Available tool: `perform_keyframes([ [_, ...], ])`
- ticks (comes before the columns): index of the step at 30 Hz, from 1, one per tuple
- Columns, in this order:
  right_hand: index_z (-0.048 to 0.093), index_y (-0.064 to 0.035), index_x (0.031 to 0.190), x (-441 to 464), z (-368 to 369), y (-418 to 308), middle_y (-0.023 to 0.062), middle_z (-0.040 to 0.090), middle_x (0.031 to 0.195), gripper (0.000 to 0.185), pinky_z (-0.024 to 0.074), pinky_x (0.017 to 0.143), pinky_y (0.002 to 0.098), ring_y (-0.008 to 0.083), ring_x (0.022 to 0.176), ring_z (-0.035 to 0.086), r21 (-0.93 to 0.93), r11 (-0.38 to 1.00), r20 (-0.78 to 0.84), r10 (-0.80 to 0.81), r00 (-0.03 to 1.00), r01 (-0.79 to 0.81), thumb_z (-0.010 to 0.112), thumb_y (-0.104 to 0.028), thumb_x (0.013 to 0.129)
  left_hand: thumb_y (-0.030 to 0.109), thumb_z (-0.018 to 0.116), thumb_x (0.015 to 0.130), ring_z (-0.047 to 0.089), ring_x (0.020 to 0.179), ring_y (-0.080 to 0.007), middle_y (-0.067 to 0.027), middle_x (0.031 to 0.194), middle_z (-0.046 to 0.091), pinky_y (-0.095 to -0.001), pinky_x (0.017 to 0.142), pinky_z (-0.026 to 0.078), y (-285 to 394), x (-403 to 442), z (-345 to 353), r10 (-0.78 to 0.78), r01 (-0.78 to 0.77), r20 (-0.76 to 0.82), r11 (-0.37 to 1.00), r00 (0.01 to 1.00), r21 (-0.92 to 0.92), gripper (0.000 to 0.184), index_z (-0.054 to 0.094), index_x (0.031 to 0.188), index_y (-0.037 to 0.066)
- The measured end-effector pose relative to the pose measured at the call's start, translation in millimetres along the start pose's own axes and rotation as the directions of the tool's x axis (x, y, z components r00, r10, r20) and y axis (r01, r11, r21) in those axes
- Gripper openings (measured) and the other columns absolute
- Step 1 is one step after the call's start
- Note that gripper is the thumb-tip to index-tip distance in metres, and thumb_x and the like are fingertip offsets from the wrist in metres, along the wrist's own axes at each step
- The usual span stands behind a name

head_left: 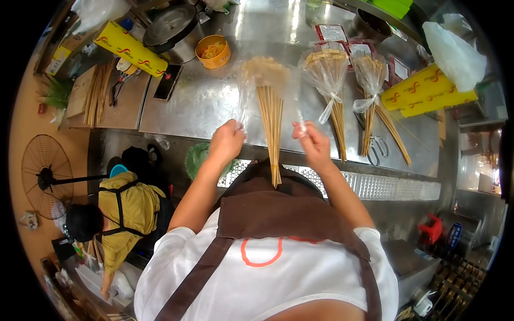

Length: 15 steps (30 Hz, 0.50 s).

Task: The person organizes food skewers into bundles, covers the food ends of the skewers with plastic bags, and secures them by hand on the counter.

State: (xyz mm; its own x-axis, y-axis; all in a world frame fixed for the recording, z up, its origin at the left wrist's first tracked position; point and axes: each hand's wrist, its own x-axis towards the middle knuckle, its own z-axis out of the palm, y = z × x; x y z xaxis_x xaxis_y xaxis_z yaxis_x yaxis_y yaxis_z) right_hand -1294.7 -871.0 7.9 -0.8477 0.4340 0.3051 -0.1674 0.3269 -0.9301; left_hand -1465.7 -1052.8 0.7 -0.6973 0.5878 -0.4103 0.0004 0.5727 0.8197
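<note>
A clear plastic bag (293, 101) covers the food-covered heads of a bundle of bamboo skewers (271, 125) on the metal table. The bare stick ends point toward me, past the table's front edge. My left hand (227, 140) is closed on the bag's left edge, and my right hand (313, 142) pinches its right edge. Neither hand touches the sticks. Right of them lie two more skewer bundles, their heads in knotted clear bags (327, 67) (369, 75). What food is on the heads is too blurred to name.
Scissors (378, 150) lie by the right bundle. A phone (168, 82), a round orange container (213, 52), a lidded pot (174, 32) and yellow rolls (131, 49) stand at the left. Behind, a co-worker (131, 206) bends near a fan (47, 176).
</note>
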Motion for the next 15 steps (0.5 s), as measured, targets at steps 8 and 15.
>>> perform_keyframes([
  [8, 0.057, -0.0032, 0.117, 33, 2, -15, 0.0087, 0.048, 0.129, 0.038, 0.0492, 0.078, 0.0332, 0.0247, 0.085, 0.061, 0.402, 0.879, 0.196, 0.193, 0.961, -0.258, 0.044, 0.005, 0.082, 0.008, 0.061, 0.072, 0.048, 0.105, -0.0326, -0.0153, 0.109, 0.052, -0.0386, 0.092, 0.038, 44, -3, 21, 0.618, -0.592, -0.164, 0.785, 0.769, 0.183, 0.008, 0.06, 0.076, 0.001],
  [15, 0.054, -0.0063, 0.122, 47, 26, -41, 0.0161, 0.051, 0.115, 0.044, 0.0467, 0.08, 0.035, 0.033, 0.094, 0.056, -0.309, 0.95, 0.145, 0.008, 0.989, 0.037, 0.05, 0.003, 0.079, -0.002, 0.055, 0.073, 0.025, 0.136, -0.0298, -0.0154, 0.135, 0.046, -0.0383, 0.106, 0.025, 49, 21, 8, 0.724, -0.72, -0.158, 0.588, 0.671, -0.368, 0.007, 0.061, 0.074, 0.002],
])
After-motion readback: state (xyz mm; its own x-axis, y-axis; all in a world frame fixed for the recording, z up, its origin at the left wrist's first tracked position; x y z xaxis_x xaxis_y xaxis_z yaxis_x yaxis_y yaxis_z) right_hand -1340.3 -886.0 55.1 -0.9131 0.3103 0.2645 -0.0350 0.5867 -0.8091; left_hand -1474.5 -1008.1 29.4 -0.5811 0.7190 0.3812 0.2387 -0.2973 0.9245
